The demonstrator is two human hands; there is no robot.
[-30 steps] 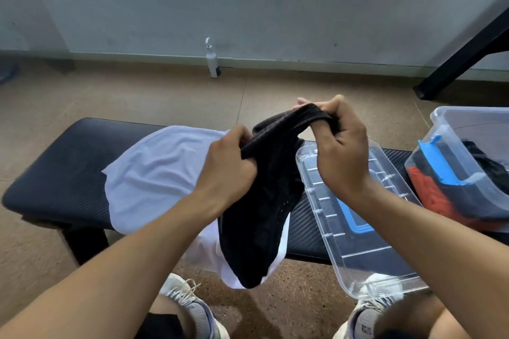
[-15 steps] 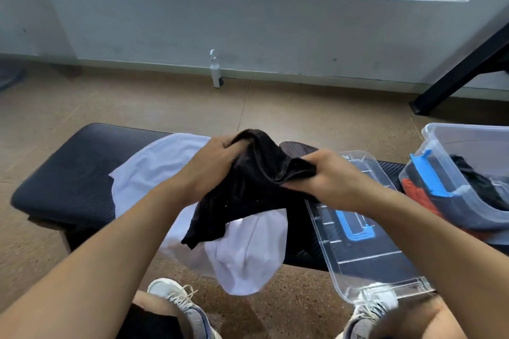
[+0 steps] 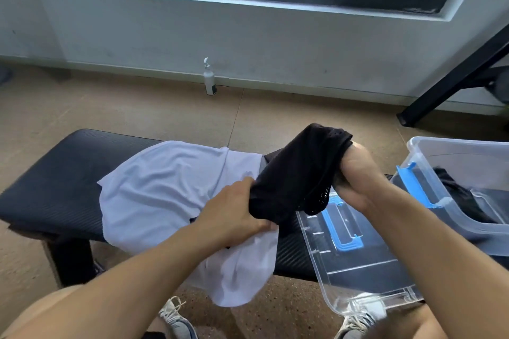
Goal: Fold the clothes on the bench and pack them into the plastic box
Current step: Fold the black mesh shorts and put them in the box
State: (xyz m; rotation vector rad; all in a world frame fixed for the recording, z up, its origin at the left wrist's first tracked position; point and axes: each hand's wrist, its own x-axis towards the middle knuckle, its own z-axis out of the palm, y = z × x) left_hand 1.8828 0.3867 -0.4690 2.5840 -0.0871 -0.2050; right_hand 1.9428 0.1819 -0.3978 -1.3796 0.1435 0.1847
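My right hand [image 3: 355,181], now raised higher and rightward, grips the black garment [image 3: 297,173]; my left hand [image 3: 234,215] pinches its lower edge over the white shirt [image 3: 165,187].

The plastic box [image 3: 451,170] stood open-topped at the right, its lid [image 3: 355,253] flat between it and the white garment [image 3: 170,190] covering mid-counter. The counter's [image 3: 55,173] left end lay bare; the floor beyond held only a bottle [image 3: 209,80].
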